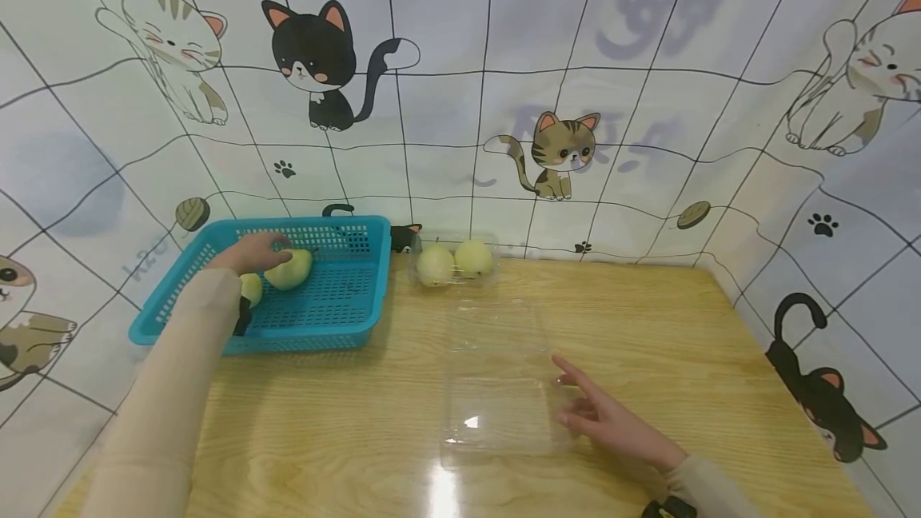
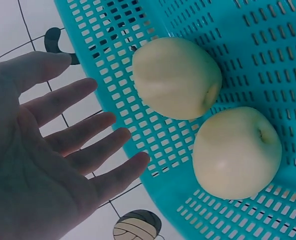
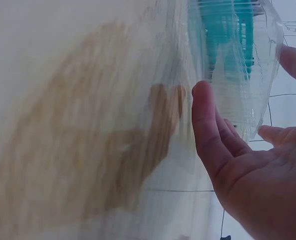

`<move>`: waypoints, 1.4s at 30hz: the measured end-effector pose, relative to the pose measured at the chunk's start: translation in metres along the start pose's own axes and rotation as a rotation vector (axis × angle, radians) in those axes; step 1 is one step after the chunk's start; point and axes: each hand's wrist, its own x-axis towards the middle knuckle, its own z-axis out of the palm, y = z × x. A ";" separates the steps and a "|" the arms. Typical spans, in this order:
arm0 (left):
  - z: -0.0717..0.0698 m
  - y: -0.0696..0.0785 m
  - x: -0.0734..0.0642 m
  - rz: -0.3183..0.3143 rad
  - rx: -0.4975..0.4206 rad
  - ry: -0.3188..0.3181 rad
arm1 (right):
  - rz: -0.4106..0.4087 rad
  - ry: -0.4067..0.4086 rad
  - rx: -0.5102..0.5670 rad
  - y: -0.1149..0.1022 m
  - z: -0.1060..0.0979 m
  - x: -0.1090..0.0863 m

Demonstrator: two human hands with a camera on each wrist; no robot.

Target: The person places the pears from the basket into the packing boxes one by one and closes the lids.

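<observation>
My left hand (image 1: 253,253) reaches into the blue-green plastic basket (image 1: 374,278), fingers spread over a pale yellow-green pear (image 1: 291,270). A second pear (image 1: 250,289) sits beside it, partly behind my sleeve. In the left wrist view both pears lie side by side against the mesh, and my left hand (image 2: 53,135) shows an empty palm with loosely extended fingers. My right hand (image 1: 612,422) is at the right edge of an open clear plastic container (image 1: 496,390), index finger extended. In the right wrist view, fingers and thumb of my right hand (image 3: 257,165) lie loosely around its side.
Behind the container, against the wall, stands a clear plastic box (image 1: 455,276) with two pears in it. The wooden table (image 1: 619,302) is bordered by a cat-patterned wall covering (image 1: 446,102) at the back and sides.
</observation>
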 end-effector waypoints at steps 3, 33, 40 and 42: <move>0.002 -0.002 0.001 -0.011 0.001 -0.007 | 0.012 -0.025 0.039 0.001 0.001 0.001; 0.005 -0.008 0.005 -0.023 -0.042 -0.045 | -0.089 0.148 0.077 0.002 0.013 0.012; 0.004 -0.014 0.007 -0.015 -0.064 -0.039 | -0.096 0.117 0.143 0.000 0.014 0.012; 0.004 -0.015 0.008 -0.030 -0.081 -0.051 | -0.094 0.121 0.146 -0.001 0.014 0.012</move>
